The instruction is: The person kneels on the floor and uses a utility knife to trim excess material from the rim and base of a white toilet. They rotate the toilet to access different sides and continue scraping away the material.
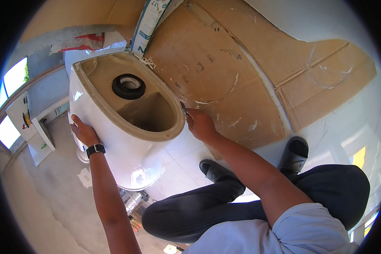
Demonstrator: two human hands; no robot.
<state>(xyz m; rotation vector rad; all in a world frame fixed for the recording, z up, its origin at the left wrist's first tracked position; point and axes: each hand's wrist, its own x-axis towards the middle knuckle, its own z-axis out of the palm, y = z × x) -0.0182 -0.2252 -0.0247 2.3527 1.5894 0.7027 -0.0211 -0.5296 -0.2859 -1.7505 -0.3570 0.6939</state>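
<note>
A white ceramic toilet (114, 127) has its unglazed tan underside (103, 70) facing up. A black rubber ring (129, 86) surrounds the round outlet there, beside a deep hollow. My left hand (85, 132), with a dark watch on the wrist, lies against the toilet's glazed left side, fingers apart and some hidden by the curve. At the right edge of the rim, my right hand (200, 124) is closed on a small, thin dark metal tool (184, 108). Its tip meets the rim's outer edge; most of it is hidden in my fingers.
Flattened cardboard (224, 80) with white scraps covers the floor to the right. White shavings (148, 62) cling near the toilet's far corner, by a printed carton strip (148, 27). My sandalled feet (295, 153) are close by. A shiny metal object (133, 200) stands below the toilet.
</note>
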